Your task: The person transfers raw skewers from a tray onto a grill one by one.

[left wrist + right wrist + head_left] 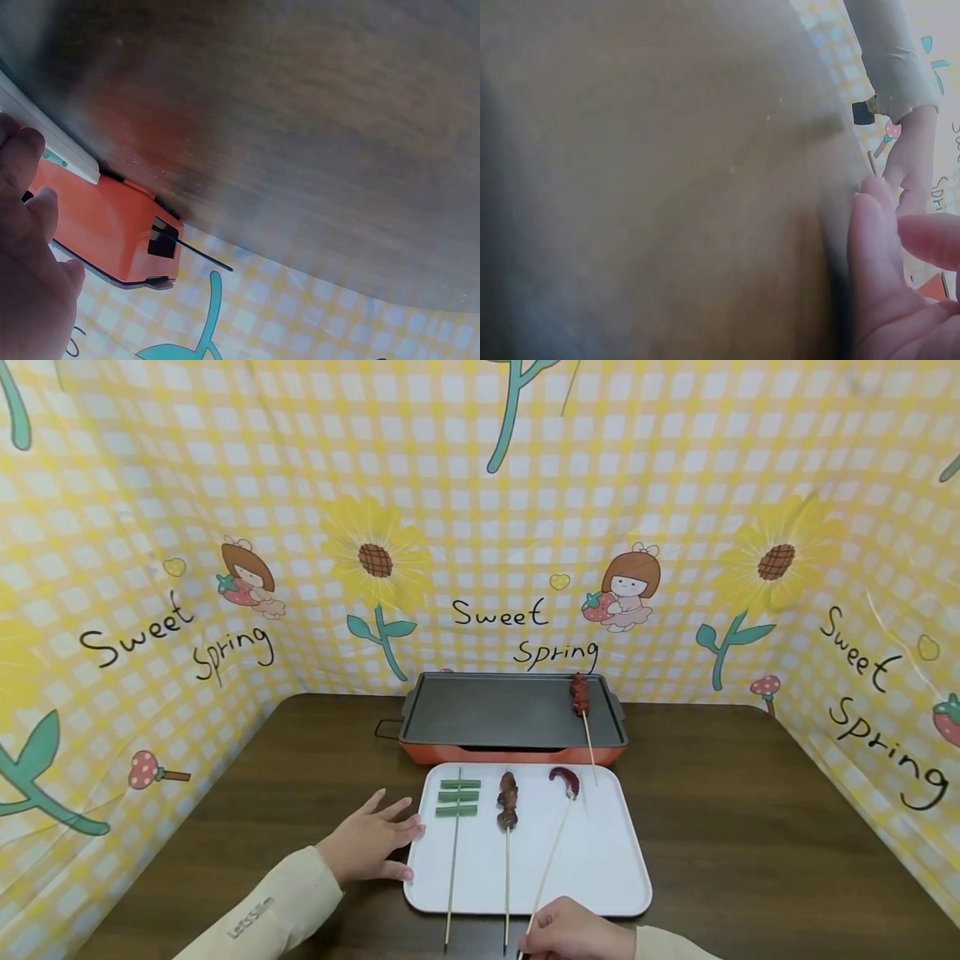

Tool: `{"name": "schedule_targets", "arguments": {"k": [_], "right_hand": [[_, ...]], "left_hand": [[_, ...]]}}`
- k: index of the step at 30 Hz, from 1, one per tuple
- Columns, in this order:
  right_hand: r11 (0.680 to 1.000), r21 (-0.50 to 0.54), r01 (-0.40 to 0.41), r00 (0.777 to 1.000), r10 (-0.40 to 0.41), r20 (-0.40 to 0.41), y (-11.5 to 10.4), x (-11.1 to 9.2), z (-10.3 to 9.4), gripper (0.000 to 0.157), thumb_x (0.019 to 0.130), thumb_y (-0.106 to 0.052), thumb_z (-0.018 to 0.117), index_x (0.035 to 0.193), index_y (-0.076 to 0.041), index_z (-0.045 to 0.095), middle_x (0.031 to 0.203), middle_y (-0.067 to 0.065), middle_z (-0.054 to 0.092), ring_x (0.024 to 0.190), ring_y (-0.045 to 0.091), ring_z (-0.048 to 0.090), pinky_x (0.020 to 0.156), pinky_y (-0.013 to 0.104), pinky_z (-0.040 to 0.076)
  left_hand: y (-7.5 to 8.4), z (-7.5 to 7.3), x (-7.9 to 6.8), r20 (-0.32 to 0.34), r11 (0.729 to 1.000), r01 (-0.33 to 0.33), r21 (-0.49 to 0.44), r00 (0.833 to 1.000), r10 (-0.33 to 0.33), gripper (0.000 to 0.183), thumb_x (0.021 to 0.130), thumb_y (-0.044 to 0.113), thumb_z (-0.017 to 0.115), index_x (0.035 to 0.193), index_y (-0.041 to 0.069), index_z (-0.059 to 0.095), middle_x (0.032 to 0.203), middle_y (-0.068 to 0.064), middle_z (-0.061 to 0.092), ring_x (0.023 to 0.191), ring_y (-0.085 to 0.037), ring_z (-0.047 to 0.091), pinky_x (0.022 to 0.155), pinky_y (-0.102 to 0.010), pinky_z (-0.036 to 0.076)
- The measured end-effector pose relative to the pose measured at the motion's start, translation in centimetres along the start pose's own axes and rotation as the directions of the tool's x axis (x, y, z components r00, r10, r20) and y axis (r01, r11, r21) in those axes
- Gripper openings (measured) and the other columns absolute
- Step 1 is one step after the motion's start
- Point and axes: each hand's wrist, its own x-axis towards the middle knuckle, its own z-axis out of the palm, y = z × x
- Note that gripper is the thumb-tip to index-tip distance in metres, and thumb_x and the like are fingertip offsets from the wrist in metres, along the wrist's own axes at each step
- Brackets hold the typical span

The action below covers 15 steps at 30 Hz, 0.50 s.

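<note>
My right hand [576,933] pinches the lower end of a bamboo skewer bearing a curved, dark red, glossy piece of food [567,782]; the food end lies over the right part of the white tray [607,877]. In the right wrist view the stick's tip [873,163] pokes out past the fingertips. At the tray's left rim, my left hand [372,841] rests with fingers spread. Close to it on the tray is a skewer of green vegetable pieces [457,797]. A brown meat skewer [507,802] lies in the middle.
Behind the tray stands an orange electric griddle [495,710] with a dark flat plate and a wire handle [386,728] at its left. A red meat skewer [580,695] lies on its right side, stick hanging over the front. Checked cloth surrounds the brown table [750,827].
</note>
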Motion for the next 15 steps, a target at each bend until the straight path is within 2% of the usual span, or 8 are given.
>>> {"name": "schedule_targets", "arguments": {"k": [5, 11, 15], "right_hand": [[0.999, 0.054, -0.008, 1.000, 0.008, 0.003, 0.32, 0.06, 0.41, 0.027, 0.078, -0.003, 0.062, 0.081, 0.022, 0.056, 0.057, -0.012, 0.051, 0.053, -0.003, 0.041, 0.052, 0.013, 0.032], [0.997, 0.070, -0.034, 0.999, 0.036, -0.031, 0.23, 0.00, 0.78, 0.027, 0.075, -0.003, 0.061, 0.083, 0.022, 0.057, 0.056, -0.011, 0.051, 0.053, -0.002, 0.041, 0.052, 0.013, 0.032], [0.995, 0.066, -0.077, 0.996, 0.080, -0.042, 0.11, -0.05, 0.87, 0.023, 0.075, -0.002, 0.060, 0.082, 0.019, 0.061, 0.061, -0.010, 0.055, 0.057, -0.001, 0.044, 0.055, 0.014, 0.036]], "left_hand": [[0.07, -0.16, -0.07, -0.007, 1.000, 0.000, 0.002, 1.000, 0.000, 0.066, 0.083, 0.059, 0.056, 0.130, 0.012, 0.062, 0.131, -0.003, 0.059, 0.133, -0.029, 0.041, 0.105, -0.059, 0.026], [0.13, -0.10, -0.07, -0.007, 1.000, 0.005, -0.006, 1.000, -0.006, 0.068, 0.083, 0.061, 0.056, 0.130, 0.012, 0.062, 0.132, -0.003, 0.059, 0.135, -0.029, 0.040, 0.105, -0.060, 0.025], [0.11, 0.01, -0.09, -0.014, 1.000, 0.004, -0.007, 1.000, -0.004, 0.068, 0.083, 0.061, 0.056, 0.129, 0.012, 0.062, 0.131, -0.003, 0.059, 0.134, -0.029, 0.040, 0.105, -0.059, 0.025]]}}
